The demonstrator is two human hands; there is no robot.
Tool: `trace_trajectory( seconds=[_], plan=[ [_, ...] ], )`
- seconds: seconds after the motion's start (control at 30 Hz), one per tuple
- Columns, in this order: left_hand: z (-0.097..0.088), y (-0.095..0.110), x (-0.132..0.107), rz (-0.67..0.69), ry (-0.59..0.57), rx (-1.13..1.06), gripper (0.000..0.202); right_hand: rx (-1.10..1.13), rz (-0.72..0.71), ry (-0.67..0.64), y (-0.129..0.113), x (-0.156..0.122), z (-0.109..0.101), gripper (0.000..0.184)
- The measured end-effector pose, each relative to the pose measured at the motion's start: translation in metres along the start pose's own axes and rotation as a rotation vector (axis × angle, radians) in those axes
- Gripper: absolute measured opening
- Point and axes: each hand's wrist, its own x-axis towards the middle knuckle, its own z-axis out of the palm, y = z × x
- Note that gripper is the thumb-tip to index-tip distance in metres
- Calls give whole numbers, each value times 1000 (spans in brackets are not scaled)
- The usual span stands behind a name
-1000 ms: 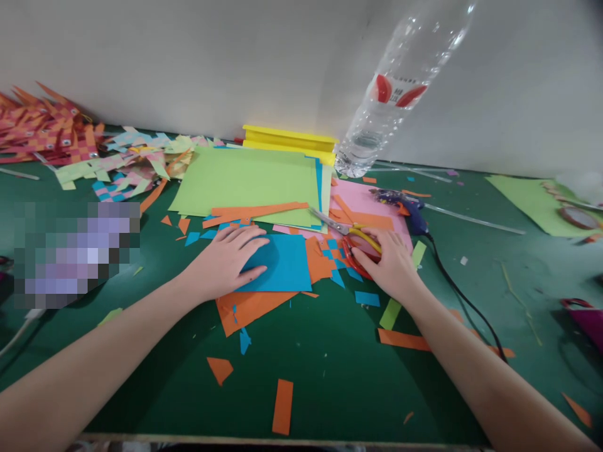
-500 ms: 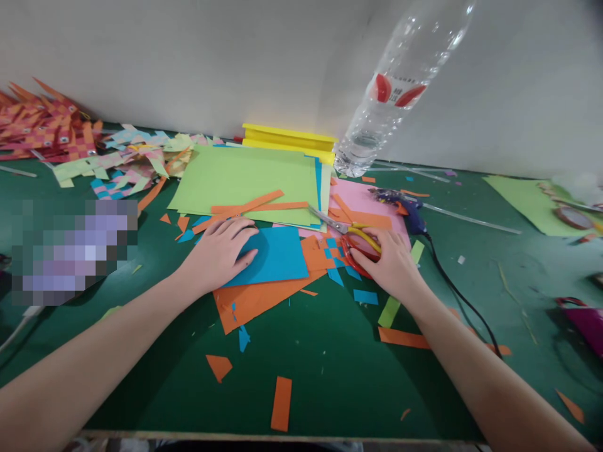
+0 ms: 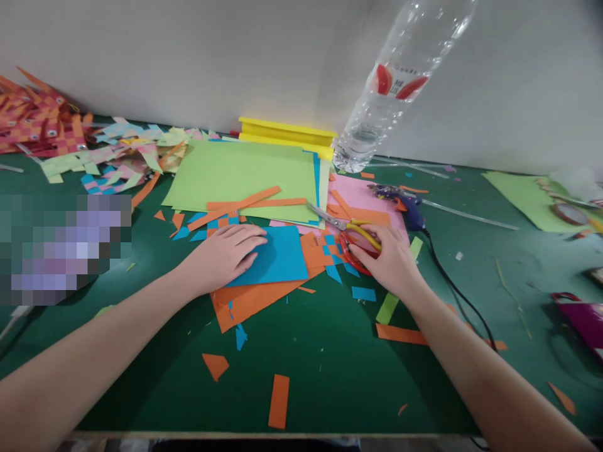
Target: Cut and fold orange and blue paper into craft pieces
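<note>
My left hand (image 3: 228, 257) lies palm down on the left part of a blue sheet of paper (image 3: 282, 254), its fingers stretched out. Under the blue sheet is an orange sheet (image 3: 240, 307). My right hand (image 3: 389, 257) grips the scissors (image 3: 360, 233) by their yellow and red handles, with the blades pointing up and left. The blade tips reach the edge of a green paper stack (image 3: 254, 176). Beside the scissors lies a woven orange and blue paper piece (image 3: 323, 251). Another blue and orange weave (image 3: 221, 221) shows just beyond my left fingers.
A water bottle (image 3: 377, 107) stands at the back, near a yellow holder (image 3: 287, 135). A glue gun (image 3: 409, 210) with a black cord lies right of the scissors. Woven paper pieces (image 3: 47, 119) are heaped at left. Scraps such as an orange strip (image 3: 279, 402) litter the green table.
My left hand has slid slightly right over the blue sheet, showing more of the weave behind it. My right hand stays on the scissors. The view has shifted slightly.
</note>
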Motion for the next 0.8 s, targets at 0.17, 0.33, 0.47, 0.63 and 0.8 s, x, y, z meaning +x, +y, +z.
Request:
trace_trajectory(
  seconds=[0.17,0.33,0.47,0.63,0.8],
  plan=[
    [1,-1,0,11,-1,11,32,-19,3,-29,-1,0,-1,40],
    [1,-1,1,22,9,25,32,-13,-8,-29,0,1,-1,39],
    [3,-2,-1,29,23,31,31,0,0,-25,1,2,-1,38],
    [3,-2,-1,28,25,36,31,17,-1,-19,3,2,-1,38],
    [2,-1,1,30,21,31,31,23,-4,-18,2,2,-1,39]
  ],
)
